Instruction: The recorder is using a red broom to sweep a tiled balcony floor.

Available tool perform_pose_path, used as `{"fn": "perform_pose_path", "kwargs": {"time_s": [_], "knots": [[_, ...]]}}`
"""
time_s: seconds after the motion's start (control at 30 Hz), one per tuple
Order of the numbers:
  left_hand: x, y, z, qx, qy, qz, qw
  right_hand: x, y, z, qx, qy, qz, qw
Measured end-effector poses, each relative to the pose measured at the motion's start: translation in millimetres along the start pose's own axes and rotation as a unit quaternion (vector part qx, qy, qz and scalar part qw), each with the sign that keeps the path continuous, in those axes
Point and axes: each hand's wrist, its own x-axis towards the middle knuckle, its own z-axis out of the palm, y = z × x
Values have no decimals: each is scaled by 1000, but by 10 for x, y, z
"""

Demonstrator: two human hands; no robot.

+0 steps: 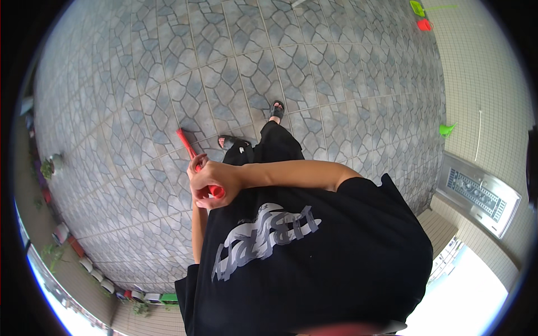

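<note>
I am looking straight down my own front at a paved floor (168,84) of irregular grey-blue stone tiles, with both hands brought together just in front of my black shirt (314,252). My right hand (216,178) is wrapped shut around the top end of a red handle (193,159), and my left hand (200,197) closes on the same handle just below it, so both grips are full and neither hand is free. The handle runs away from me and down to the floor, its far end resting on the tiles just beside my sandalled feet (232,141); what sits at that end I cannot tell, since only a short red tip shows. By my reading the work is under way rather than finished: the tool is in hand and on the ground, but the tiles give no clear mark of which part has been gone over. Along the floor's left edge stands a row of plant pots (84,260). By the right-hand tiled wall (493,84) sits a metal stove (479,193).
</note>
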Motion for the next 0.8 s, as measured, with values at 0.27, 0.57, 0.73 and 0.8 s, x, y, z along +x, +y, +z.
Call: {"fn": "perform_pose_path", "kwargs": {"time_s": [0.27, 0.57, 0.73, 0.8], "knots": [[487, 784, 865, -1, -13, 91, 996, -447, 295, -478, 43, 110, 7, 993], [716, 1514, 1794, -37, 17, 206, 978, -932, 4, -1358, 25, 138, 30, 990], [473, 1605, 1864, -88, 14, 291, 953, -938, -349, -1674, -32, 151, 53, 987], [458, 1663, 1885, -109, 13, 324, 940, -892, -401, -1673, -14, 178, 28, 984]]}}
